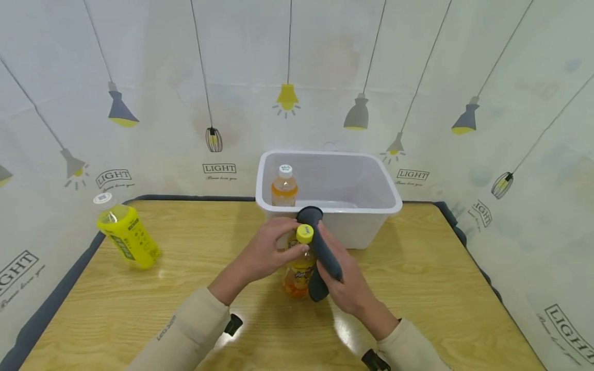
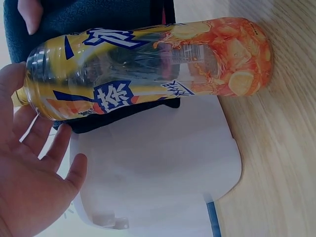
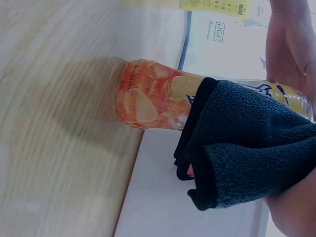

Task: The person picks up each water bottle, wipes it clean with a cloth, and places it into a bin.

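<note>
In front of the white bin stands a clear drink bottle (image 1: 297, 281) with a yellow cap and an orange-and-yellow label. My left hand (image 1: 264, 252) holds it around the neck, thumb and fingers just below the cap. A folded dark blue-grey cloth (image 1: 328, 255) is gripped in my right hand (image 1: 347, 281) and lies along the bottle's right side. Seen from the right wrist, the cloth (image 3: 242, 148) overlaps the bottle's upper part, while its lower label (image 3: 148, 98) shows. From the left wrist, the bottle (image 2: 148, 69) appears see-through between its printed patches.
The white plastic bin (image 1: 371, 226) sits at the table's back edge. Inside its left end is a bottle (image 1: 284, 190) with a white cap and orange drink. A yellow-green bottle (image 1: 127, 234) with a white cap stands at the left of the wooden table (image 1: 199, 232). A lamp-printed sheet hangs behind.
</note>
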### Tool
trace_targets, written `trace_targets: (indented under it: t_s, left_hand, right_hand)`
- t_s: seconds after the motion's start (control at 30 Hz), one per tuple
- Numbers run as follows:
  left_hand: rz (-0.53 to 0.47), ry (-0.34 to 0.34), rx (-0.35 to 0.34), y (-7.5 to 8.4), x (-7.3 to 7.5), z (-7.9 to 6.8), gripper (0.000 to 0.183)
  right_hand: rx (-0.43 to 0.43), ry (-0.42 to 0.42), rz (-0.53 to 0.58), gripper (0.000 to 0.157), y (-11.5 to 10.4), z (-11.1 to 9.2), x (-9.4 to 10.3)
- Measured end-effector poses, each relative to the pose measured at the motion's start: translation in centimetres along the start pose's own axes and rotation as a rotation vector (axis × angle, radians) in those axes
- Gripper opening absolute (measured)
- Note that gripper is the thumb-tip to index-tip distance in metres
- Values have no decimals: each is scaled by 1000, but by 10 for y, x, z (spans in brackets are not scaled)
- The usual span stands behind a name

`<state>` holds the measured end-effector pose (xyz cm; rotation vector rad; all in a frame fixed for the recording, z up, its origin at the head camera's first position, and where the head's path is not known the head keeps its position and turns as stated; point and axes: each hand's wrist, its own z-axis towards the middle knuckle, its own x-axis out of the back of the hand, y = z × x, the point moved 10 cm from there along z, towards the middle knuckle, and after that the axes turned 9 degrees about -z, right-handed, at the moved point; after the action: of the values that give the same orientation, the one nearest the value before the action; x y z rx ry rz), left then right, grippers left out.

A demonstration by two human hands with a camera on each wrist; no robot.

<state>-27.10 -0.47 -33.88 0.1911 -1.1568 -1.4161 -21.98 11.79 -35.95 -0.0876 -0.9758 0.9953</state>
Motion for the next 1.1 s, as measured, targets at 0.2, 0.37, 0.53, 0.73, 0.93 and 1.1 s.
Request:
trace_targets:
  t_s: [0.2, 0.37, 0.53, 0.73, 0.93, 1.1]
  left_hand:
    - [-10, -7, 3, 0, 0, 1, 34]
    - [-11, -5, -12, 4, 1, 1, 35]
    - [-11, -3, -10, 4, 1, 1, 34]
    - [-1, -10, 4, 2, 0, 0, 33]
    - [-2, -23, 4, 0, -2, 0, 30]
    - [-22, -19, 1, -2, -2, -1, 26]
  right_hand:
    - [24, -23, 17, 67, 3, -5, -2]
    - [-11, -54, 47, 68, 8, -7, -5]
    - [-61, -62, 81, 68, 13, -9, -9]
    - [-238, -128, 204, 45, 34, -29, -24]
    - [-459, -364, 253, 39, 63, -58, -59]
    - [-449, -438, 153, 34, 69, -60, -69]
